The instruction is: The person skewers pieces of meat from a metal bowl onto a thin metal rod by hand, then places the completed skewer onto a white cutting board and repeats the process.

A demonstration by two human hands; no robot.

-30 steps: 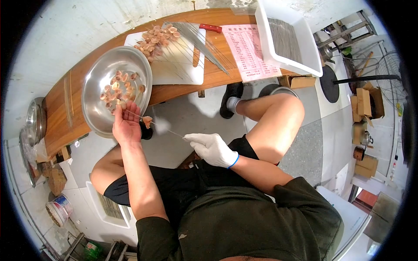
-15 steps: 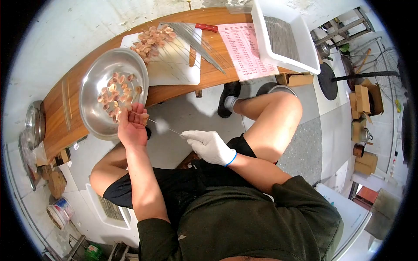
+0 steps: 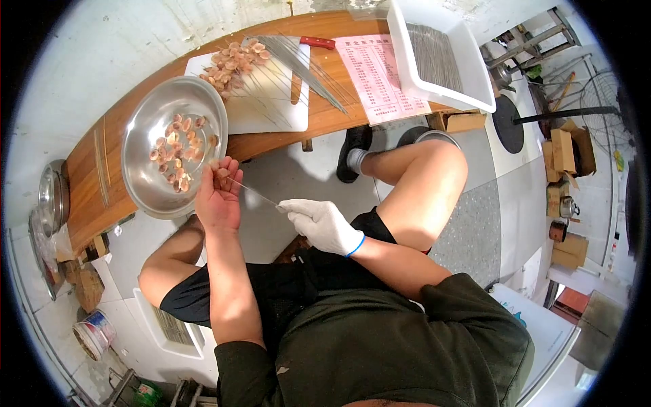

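Observation:
My bare left hand (image 3: pixel 218 193) is closed around a small pinkish-brown piece of food (image 3: pixel 222 175) beside the rim of a steel bowl (image 3: pixel 139 186). A thin skewer (image 3: pixel 258 195) runs from these fingers to my right hand (image 3: pixel 320 224), which wears a white glove and pinches its other end. Whether the piece is on the skewer's tip is hidden by my fingers. Inside the bowl lie several similar rounded pieces (image 3: pixel 178 150). More pieces (image 3: pixel 234 66) are heaped on a white cutting board (image 3: pixel 264 121), with loose skewers (image 3: pixel 305 71) lying across it.
A red-handled knife (image 3: pixel 317 43) and a pink printed sheet (image 3: pixel 373 78) lie on the curved wooden table (image 3: pixel 88 176). At its right end stands a white bin (image 3: pixel 447 98) full of skewers. My legs are under the table edge; a second bin (image 3: pixel 193 349) sits on the floor.
My left hand has drawn back from over the bowl, to the right, and now holds a piece near the skewer. The gloved right hand has barely moved.

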